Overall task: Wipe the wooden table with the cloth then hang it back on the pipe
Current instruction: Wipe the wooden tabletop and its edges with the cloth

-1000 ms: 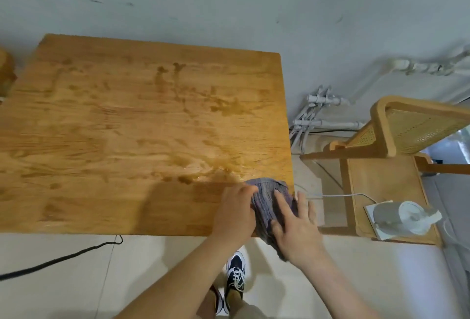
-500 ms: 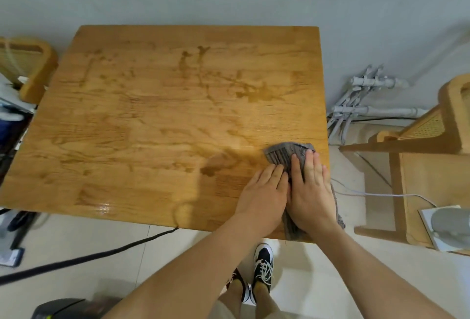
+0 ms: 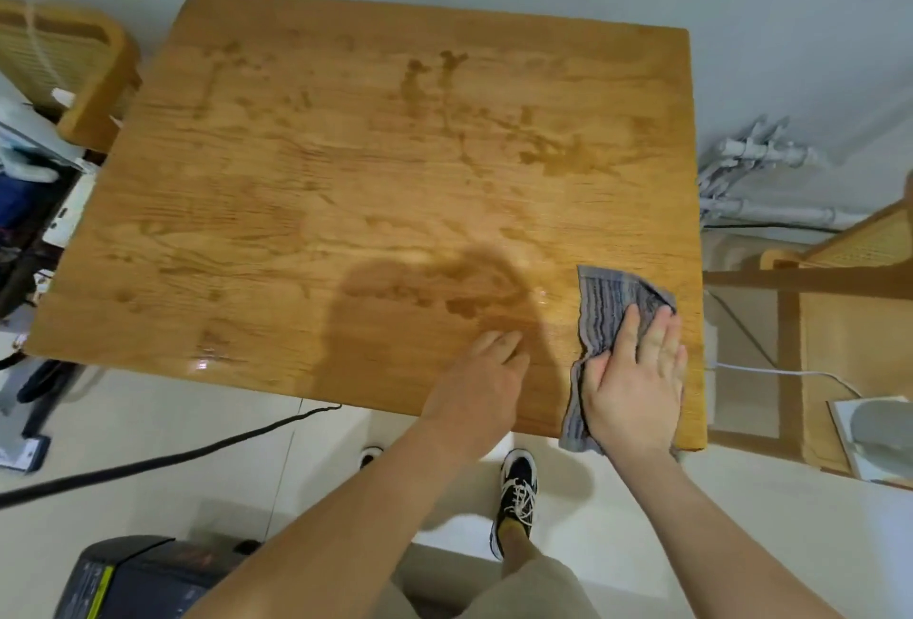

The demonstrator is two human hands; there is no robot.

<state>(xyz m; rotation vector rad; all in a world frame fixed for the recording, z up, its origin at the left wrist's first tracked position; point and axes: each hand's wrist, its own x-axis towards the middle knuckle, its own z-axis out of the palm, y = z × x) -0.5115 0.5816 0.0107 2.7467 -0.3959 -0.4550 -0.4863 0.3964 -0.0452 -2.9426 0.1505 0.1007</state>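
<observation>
Two hands rest on the wooden bench (image 3: 375, 203) at the lower right of the frame. The right hand (image 3: 635, 384) lies flat, fingers spread and unclenched, pressing down on the cloth (image 3: 610, 307) rather than grasping it; the left hand (image 3: 481, 381) sits just beside it to the left, palm down on bare wood, its grip empty.

The cloth is grey, ribbed and limp. Its long axis runs from the bench's near edge, where one end droops over, up toward frame top, with a corner fanned out beyond the fingertips. The unwiped surface lies up and left of it, so the right hand seems placed to push that way.

The wood is glossy, grain-streaked and blotched with darker damp-looking marks. White pipes (image 3: 756, 174) cluster at right, well apart from the cloth.
</observation>
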